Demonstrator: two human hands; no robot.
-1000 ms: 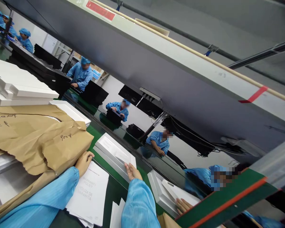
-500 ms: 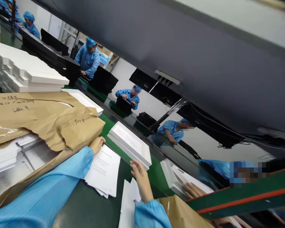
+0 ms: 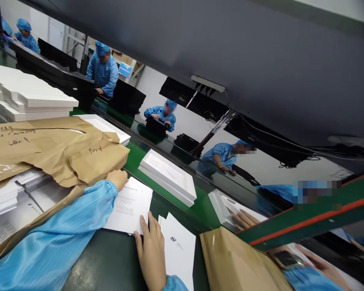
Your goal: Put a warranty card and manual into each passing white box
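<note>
A small stack of white warranty booklets (image 3: 130,204), printed "Warranty Policy", lies on the dark green work surface. At its upper left corner, my left hand (image 3: 118,179) has its fingers curled in and closed on the edge. My right hand (image 3: 151,250) is open, fingers spread, its fingertips at the stack's right side. Just beyond that hand are other white booklets (image 3: 180,242) with a small dark logo, partly covered by it. Left of my sleeve, a torn brown paper parcel (image 3: 97,161) with handwriting shows more white booklets (image 3: 27,206) inside.
A white box (image 3: 170,178) rests on the green conveyor belt (image 3: 132,161). White trays (image 3: 33,95) are piled at the far left. Another brown parcel (image 3: 233,258) stands at right, near a co-worker's hand (image 3: 245,218) and a green barrier with an orange stripe (image 3: 315,218). A grey panel hangs overhead.
My right hand has moved left and down, from above the logo booklets to the warranty stack's edge. The logo booklets show more now. My left hand stays at the stack's corner.
</note>
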